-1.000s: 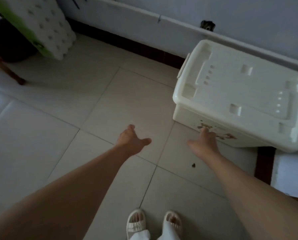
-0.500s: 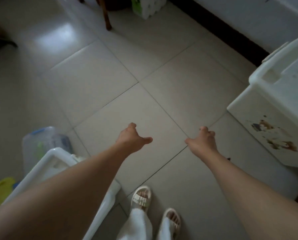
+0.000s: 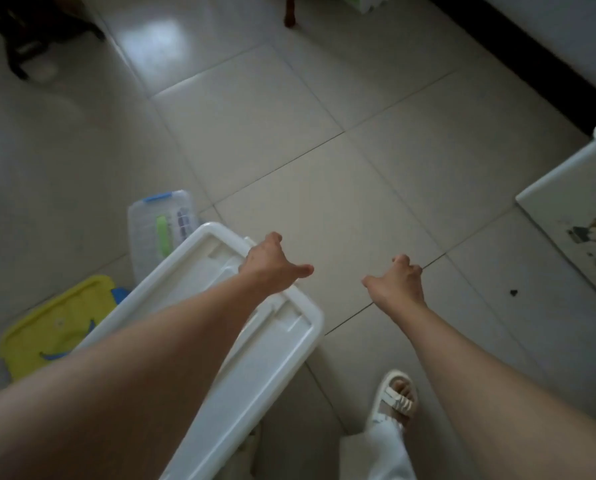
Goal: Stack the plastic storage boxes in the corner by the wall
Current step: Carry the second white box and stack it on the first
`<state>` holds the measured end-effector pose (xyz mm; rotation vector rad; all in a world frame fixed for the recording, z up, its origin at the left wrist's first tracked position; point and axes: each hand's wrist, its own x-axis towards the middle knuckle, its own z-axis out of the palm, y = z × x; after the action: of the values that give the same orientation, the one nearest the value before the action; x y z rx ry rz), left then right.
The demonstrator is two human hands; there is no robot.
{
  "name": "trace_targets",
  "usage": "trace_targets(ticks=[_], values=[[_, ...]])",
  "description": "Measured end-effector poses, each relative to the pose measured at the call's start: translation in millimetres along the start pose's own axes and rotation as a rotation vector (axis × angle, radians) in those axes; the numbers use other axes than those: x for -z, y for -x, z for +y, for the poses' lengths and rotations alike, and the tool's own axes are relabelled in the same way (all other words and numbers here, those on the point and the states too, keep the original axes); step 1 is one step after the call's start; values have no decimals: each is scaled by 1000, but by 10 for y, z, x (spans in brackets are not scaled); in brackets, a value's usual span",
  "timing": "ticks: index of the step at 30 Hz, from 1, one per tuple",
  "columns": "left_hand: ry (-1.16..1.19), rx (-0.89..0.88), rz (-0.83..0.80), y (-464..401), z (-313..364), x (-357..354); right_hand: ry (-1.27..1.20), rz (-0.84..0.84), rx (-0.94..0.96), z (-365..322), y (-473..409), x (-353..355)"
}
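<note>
Two hands empty: the white lidded box [image 3: 255, 344] sits on the floor under your left arm, the cream box [image 3: 573, 202] waits by the wall, so your loose left hand [image 3: 272, 268] and half-curled right hand [image 3: 398, 284] next grip its ends.

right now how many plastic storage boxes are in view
4: large white lidded box under the left arm, small clear blue-latched box behind it, yellow-lidded box far left, cream box at right edge. More may be hidden.
</note>
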<state>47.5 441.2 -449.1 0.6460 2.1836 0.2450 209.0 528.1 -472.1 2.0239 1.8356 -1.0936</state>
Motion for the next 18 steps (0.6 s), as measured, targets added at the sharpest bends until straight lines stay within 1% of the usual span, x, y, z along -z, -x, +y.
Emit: trace_targets(ticks=[5,10,15,18], values=[[4,22,-2,109,-921,339,-15,-57,1,-289,631,-702],[16,80,15,279,-1605,480,2,-95,26,-388,1029,-1155],[-19,148,64,439,-2110,559,-2,-129,50,-271,1294,-1511],[-36,167,64,479,-2316,522,-28,-148,22,-109,1418,-1699]])
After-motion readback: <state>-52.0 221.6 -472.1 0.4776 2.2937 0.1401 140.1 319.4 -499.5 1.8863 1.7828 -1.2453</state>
